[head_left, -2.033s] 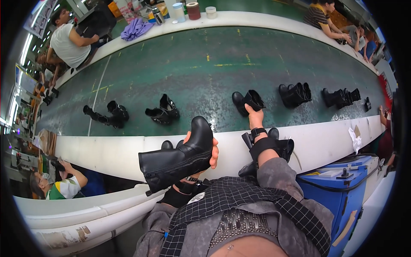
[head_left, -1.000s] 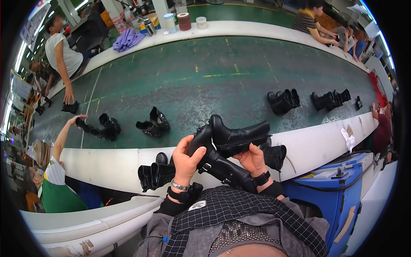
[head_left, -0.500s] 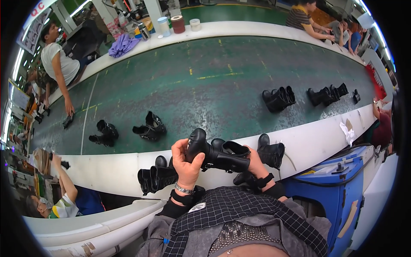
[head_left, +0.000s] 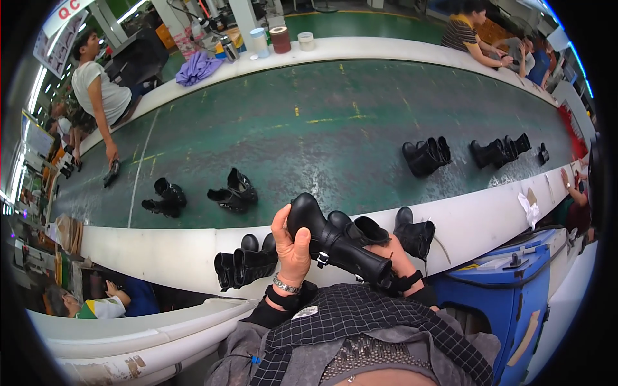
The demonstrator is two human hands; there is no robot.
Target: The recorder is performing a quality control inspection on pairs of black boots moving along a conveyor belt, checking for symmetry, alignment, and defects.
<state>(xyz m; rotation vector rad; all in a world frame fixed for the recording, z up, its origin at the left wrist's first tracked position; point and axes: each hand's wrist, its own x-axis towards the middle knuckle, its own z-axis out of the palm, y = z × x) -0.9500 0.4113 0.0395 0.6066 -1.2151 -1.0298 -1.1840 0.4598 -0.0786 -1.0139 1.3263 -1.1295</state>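
Observation:
A black boot [head_left: 338, 244] with a silver buckle is held up in front of me, its rounded toe up and to the left and its shaft slanting down to the right. My left hand [head_left: 293, 251] is closed around the foot, thumb on the near side. Behind the shaft, my right hand [head_left: 398, 257] bears against the boot, most of its fingers hidden. Just beyond the held boot, another black boot [head_left: 368, 230] shows in part. More black boots [head_left: 248, 267] stand left of my left hand, and one boot [head_left: 414, 235] stands to the right.
A white ledge [head_left: 161, 248] runs along the near side of the green surface [head_left: 309, 154]. Several black boots [head_left: 426, 156] stand in groups on it. A blue machine [head_left: 489, 289] is close on my right. At the far left a co-worker's hand [head_left: 112, 152] touches a dark shoe.
The held boot has turned, showing its buckle, and its shaft now slants lower right. My right hand has slid farther behind the shaft. At left, a co-worker's raised arm has come down.

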